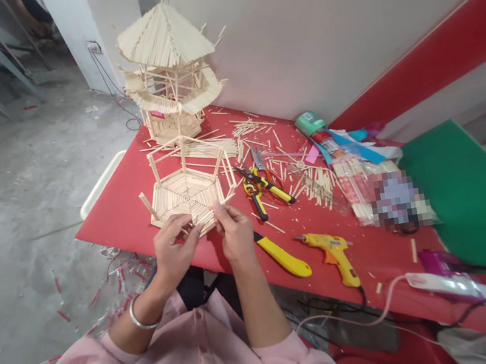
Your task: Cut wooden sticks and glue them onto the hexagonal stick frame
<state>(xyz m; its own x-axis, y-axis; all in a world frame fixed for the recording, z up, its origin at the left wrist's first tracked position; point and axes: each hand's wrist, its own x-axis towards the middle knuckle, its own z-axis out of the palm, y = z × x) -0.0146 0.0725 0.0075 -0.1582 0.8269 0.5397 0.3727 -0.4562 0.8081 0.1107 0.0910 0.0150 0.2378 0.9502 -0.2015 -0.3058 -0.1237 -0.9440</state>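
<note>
The left hand [174,242] and right hand [233,229] pinch a thin stick [204,217]. The red table [122,216] meets a white wall [314,23] above a grey floor [26,241].

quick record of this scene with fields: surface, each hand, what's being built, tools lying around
surface: red table
left hand: fingers pinch a thin stick at the near edge of the hexagonal stick base
right hand: fingers pinch the same stick's other end
behind base: stick tower, upright
tools right of hands: cutters, yellow utility knife, glue gun
scattered: loose sticks
far right: green board
</note>
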